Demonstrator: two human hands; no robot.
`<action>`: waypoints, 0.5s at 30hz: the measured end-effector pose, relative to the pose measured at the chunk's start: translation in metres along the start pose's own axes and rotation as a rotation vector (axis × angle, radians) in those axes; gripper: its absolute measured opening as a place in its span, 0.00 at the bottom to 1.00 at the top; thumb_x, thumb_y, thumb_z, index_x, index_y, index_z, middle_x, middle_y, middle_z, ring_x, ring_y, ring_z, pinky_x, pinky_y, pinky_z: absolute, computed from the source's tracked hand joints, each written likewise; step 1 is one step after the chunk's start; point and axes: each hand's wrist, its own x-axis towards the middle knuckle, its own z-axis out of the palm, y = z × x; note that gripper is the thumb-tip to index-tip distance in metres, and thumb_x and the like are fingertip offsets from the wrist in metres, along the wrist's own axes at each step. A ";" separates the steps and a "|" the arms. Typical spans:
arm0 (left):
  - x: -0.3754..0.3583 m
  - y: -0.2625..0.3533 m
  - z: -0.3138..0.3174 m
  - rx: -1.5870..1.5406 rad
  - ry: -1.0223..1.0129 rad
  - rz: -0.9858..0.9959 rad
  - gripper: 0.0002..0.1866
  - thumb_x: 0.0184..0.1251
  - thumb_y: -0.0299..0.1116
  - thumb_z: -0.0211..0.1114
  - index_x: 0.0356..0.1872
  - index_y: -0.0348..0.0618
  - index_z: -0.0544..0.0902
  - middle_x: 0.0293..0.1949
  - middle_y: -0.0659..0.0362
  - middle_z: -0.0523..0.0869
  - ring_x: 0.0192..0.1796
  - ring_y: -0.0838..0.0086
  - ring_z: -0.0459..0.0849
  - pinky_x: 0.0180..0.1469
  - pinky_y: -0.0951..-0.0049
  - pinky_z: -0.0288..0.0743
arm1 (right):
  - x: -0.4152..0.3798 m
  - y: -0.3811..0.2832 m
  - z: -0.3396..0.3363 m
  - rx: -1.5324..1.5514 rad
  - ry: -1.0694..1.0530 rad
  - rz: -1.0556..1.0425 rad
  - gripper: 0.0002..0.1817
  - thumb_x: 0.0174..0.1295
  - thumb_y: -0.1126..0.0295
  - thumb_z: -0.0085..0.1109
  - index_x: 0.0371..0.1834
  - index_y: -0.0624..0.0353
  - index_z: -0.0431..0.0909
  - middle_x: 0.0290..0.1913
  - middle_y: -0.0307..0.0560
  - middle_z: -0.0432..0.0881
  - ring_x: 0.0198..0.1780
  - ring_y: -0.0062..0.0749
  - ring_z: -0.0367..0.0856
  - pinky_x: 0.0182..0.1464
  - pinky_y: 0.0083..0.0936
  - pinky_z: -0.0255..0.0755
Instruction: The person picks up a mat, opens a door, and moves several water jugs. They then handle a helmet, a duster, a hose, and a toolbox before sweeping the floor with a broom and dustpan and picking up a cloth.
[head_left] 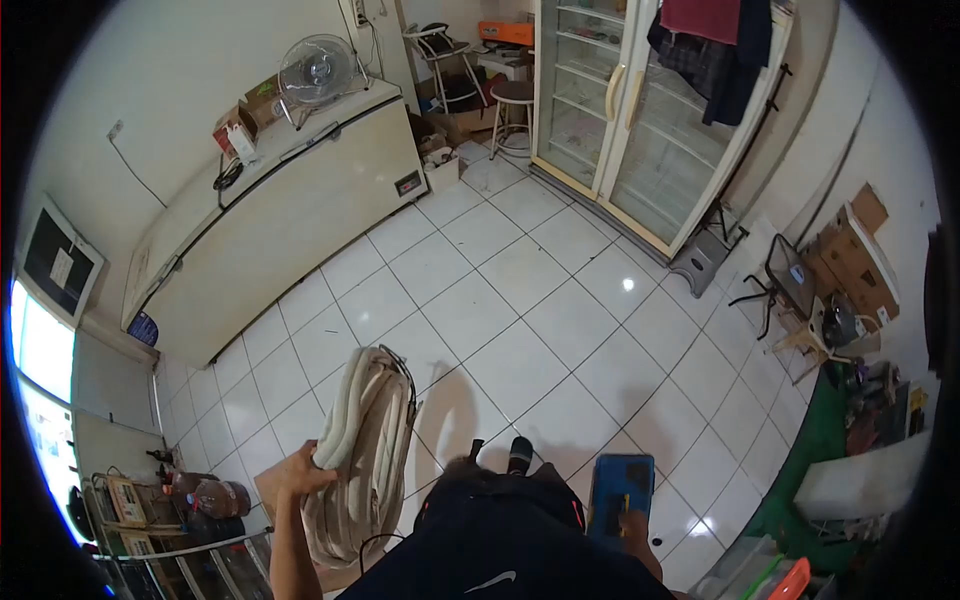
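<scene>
Item, left: the person's left hand (308, 472), clamped on the outer side of a thick off-white coil of foam-looking tubing (350, 440), held at the person's left side; bulky, likely soft-skinned and springy, moderately heavy by my guess, best gripped around several loops together. Item, right, well apart: the right hand (633, 528), seemingly closed at the grip of a blue, flat, rectangular case (622, 474); probably rigid, weight uncertain, best carried by that grip.
</scene>
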 end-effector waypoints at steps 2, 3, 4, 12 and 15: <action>0.033 0.037 0.004 -0.066 -0.022 -0.058 0.44 0.33 0.40 0.77 0.54 0.29 0.67 0.41 0.47 0.82 0.43 0.63 0.82 0.44 0.68 0.76 | 0.028 -0.052 -0.056 -0.006 0.064 0.020 0.21 0.51 0.55 0.51 0.38 0.60 0.81 0.41 0.55 0.82 0.44 0.48 0.80 0.44 0.40 0.74; 0.055 0.060 0.003 -0.090 -0.025 -0.052 0.44 0.33 0.39 0.77 0.54 0.28 0.66 0.40 0.46 0.82 0.41 0.64 0.82 0.42 0.70 0.76 | 0.045 -0.077 -0.084 -0.002 0.102 0.027 0.21 0.51 0.55 0.51 0.38 0.60 0.81 0.40 0.55 0.82 0.44 0.48 0.80 0.44 0.41 0.74; 0.076 0.080 0.001 -0.111 -0.025 -0.044 0.44 0.34 0.38 0.77 0.54 0.27 0.65 0.40 0.45 0.82 0.39 0.64 0.83 0.39 0.72 0.77 | 0.060 -0.101 -0.114 0.013 0.132 -0.031 0.20 0.52 0.54 0.51 0.38 0.58 0.81 0.39 0.56 0.82 0.44 0.49 0.80 0.44 0.41 0.74; 0.304 0.132 0.028 -0.401 0.007 0.059 0.44 0.37 0.33 0.77 0.56 0.22 0.61 0.35 0.46 0.83 0.34 0.68 0.83 0.32 0.74 0.77 | 0.145 -0.329 -0.333 0.062 0.420 -0.354 0.20 0.55 0.51 0.49 0.35 0.57 0.81 0.31 0.59 0.81 0.37 0.57 0.79 0.39 0.45 0.73; 0.393 0.157 0.027 -0.293 0.009 0.028 0.44 0.35 0.37 0.78 0.52 0.21 0.65 0.33 0.45 0.83 0.33 0.68 0.83 0.33 0.73 0.77 | 0.162 -0.416 -0.410 0.145 0.459 -0.338 0.22 0.53 0.50 0.52 0.29 0.60 0.81 0.28 0.58 0.81 0.34 0.53 0.81 0.37 0.43 0.73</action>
